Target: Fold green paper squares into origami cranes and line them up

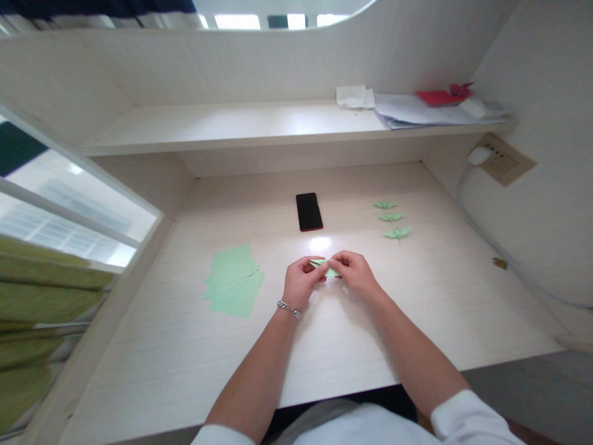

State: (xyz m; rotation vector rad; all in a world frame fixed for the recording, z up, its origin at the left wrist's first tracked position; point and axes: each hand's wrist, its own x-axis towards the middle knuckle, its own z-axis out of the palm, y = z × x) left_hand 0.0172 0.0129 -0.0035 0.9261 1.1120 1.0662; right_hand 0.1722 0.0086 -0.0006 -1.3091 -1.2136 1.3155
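Note:
Between my two hands is a small piece of folded green paper [332, 272], held just above the desk. My left hand [302, 281] pinches its left end, with a silver chain bracelet [288, 309] on that wrist. On the other end, the thumb and fingers of my right hand [356, 272] are closed. My fingers cover much of the paper, so its full shape is hidden. To the left lies a fanned stack of green paper sheets [234, 281]. Three folded green paper cranes [390, 217] stand in a column at the right.
A black phone [309, 212] lies beyond my hands on the pale desk [185, 371]. Above the back runs a shelf [231, 123] with papers [407, 111] and a red paper piece [435, 97]. A white cable [486, 238] hangs from the wall socket [503, 161] at right.

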